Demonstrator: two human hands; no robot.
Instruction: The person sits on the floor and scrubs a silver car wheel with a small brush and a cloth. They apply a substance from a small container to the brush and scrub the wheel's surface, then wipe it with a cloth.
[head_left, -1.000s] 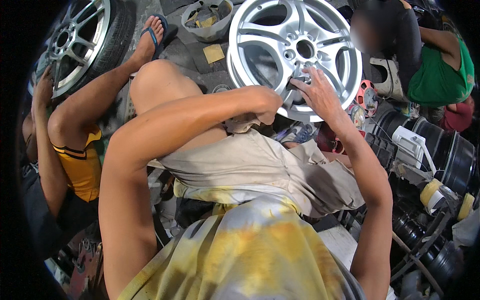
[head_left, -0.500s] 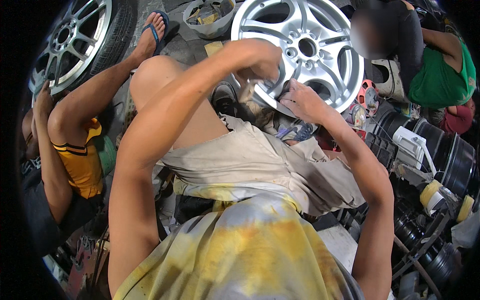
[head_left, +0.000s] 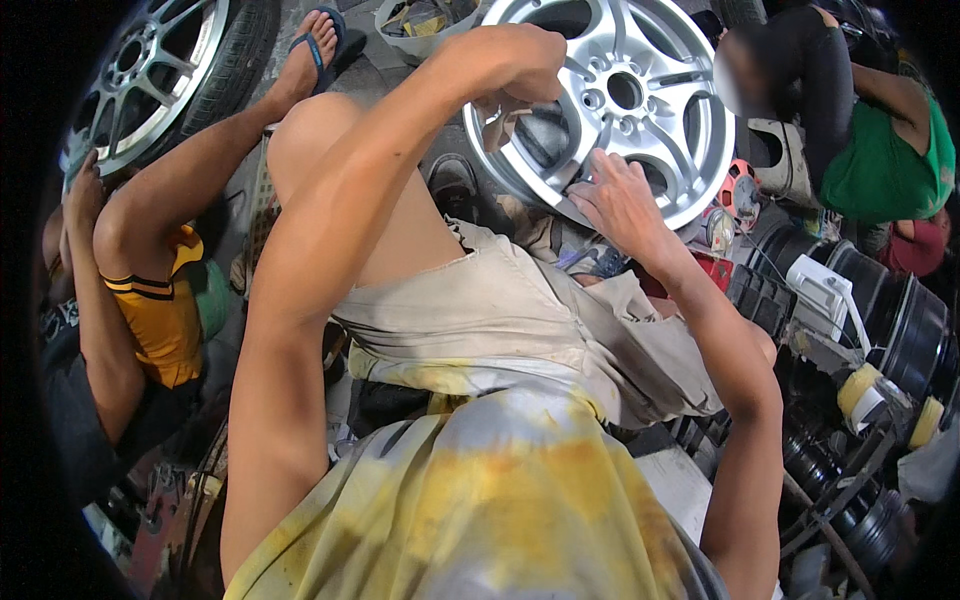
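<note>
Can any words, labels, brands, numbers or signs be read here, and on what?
None can be read.
Silver wheel rim: no lettering I can see.
Tyred wheel, upper left: faint marks, too small to read.
Dark clothing, far left: pale print, too blurred to read.

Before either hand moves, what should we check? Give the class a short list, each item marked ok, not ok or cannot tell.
1. Right hand on the silver, round, multi-spoke metal wheel: ok.
2. Anything under the right hand's fingers: cannot tell.
3. Left hand holding a thin, brownish, folded piece: ok.
4. Wheel's round centre hole uncovered: ok.
5. Whole wheel in view: not ok; its top is cut off.
</note>
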